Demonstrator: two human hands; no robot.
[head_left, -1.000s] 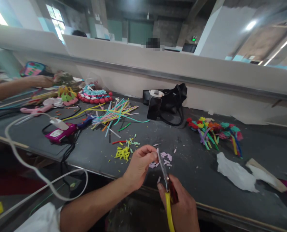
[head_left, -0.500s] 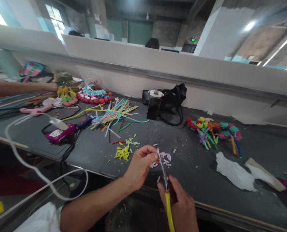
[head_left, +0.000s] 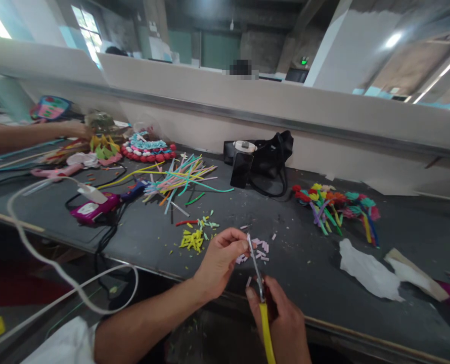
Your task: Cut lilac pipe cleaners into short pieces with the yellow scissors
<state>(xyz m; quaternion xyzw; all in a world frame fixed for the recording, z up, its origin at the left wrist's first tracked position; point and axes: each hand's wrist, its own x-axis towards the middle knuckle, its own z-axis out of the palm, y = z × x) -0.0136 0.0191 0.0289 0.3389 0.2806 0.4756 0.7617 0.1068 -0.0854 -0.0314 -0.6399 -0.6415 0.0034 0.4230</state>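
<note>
At far left a co-worker's arm [head_left: 31, 136] reaches in, its hand beside some petals [head_left: 105, 147]. Next comes a glue gun [head_left: 109, 203] (its white label is too small to read), then a ring of pompoms [head_left: 149, 151] with clear plastic [head_left: 146, 124] behind it. Loose stems [head_left: 185, 174] fan out over yellow scraps [head_left: 192, 240], which lie close to the table's [head_left: 293, 263] front edge. The left hand [head_left: 223, 260] is held above that edge, thumb and forefinger pinched; what they grip I cannot tell. Purple scraps [head_left: 262, 247] lie just beyond its fingertips. Scissors [head_left: 263, 311] point up to those fingertips, blades nearly together, the right hand [head_left: 283, 321] curled around the handles. Behind, a black bag [head_left: 272, 156] leans by the partition [head_left: 194, 121], contents hidden. Dark tabletop stretches from the right hand to bright flowers [head_left: 323, 202] and a crumpled tissue [head_left: 369, 270]
</note>
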